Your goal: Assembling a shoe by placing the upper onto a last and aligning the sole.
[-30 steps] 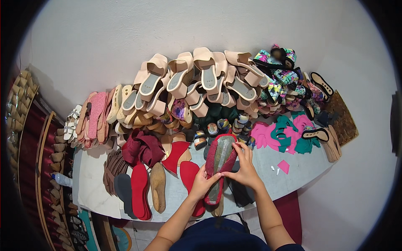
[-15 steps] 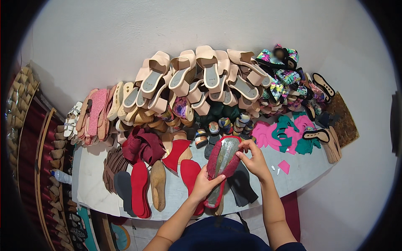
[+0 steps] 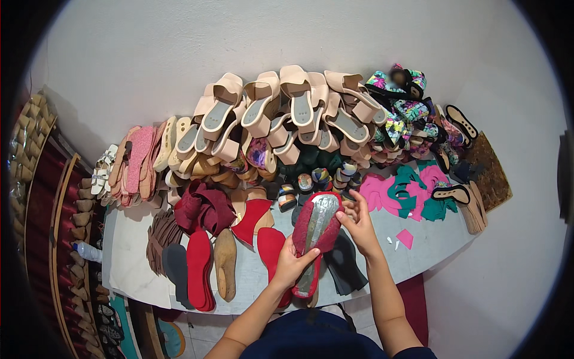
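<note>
I hold a red shoe upper stretched over a last, its grey sole side (image 3: pixel 317 230) facing up, above the white worktable (image 3: pixel 128 263). My left hand (image 3: pixel 292 264) grips its heel end from below. My right hand (image 3: pixel 357 216) pinches the red edge at the toe end on the right side. Just under it lie a red insole (image 3: pixel 270 245) and a dark sole piece (image 3: pixel 347 266).
A heap of beige platform sandals (image 3: pixel 281 113) lines the back wall, with patterned sandals (image 3: pixel 406 113) at the right. Red soles (image 3: pixel 199 269), a wooden last (image 3: pixel 225 263), crumpled maroon fabric (image 3: pixel 203 206) and pink and green cut pieces (image 3: pixel 406 194) lie on the table. Shelves of lasts (image 3: pixel 36 197) stand at the left.
The lasted shoe has been lifted and tilted more upright. My right hand slid from its side up to the toe end.
</note>
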A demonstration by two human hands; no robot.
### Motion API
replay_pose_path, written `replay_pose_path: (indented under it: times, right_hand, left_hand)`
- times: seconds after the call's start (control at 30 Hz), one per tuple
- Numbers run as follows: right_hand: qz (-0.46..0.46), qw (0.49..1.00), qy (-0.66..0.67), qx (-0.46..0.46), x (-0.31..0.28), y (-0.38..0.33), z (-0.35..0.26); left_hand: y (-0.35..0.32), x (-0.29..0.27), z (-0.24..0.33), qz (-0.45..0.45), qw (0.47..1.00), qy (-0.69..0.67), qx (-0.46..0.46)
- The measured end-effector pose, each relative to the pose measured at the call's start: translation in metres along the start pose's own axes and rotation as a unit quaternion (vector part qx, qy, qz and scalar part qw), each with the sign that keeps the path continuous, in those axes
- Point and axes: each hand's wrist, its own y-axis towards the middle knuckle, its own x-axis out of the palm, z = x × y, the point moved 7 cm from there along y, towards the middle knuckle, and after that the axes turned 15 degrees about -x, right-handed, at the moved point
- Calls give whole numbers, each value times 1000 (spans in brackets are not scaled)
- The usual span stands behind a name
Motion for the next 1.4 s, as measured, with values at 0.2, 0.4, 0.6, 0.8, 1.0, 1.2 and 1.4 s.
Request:
replay_pose_path:
  times: [0.2,0.4,0.6,0.8,1.0,1.2,1.4]
  right_hand:
    - [-76,980,135,123,7,-7,16]
    - [-30,999,34,29,4,-8,19]
    - [-54,986,121,102,16,-14,14]
    - [-117,978,143,99,31,-17,2]
    - [-122,980,132,89,36,-20,15]
    - [-116,985,106,69,20,-9,21]
    - [-162,976,95,115,23,-7,18]
  left_hand:
    - [-3,2,7,-16,998,38,54]
    - [-5,7,9,-14,996,47,74]
    - [0,3,8,10,997,30,66]
    - [-6,6,10,28,996,26,82]
    - [-4,-2,2,41,997,15,66]
    - [-2,0,9,32,995,41,90]
    - [-8,6,10,30,995,30,86]
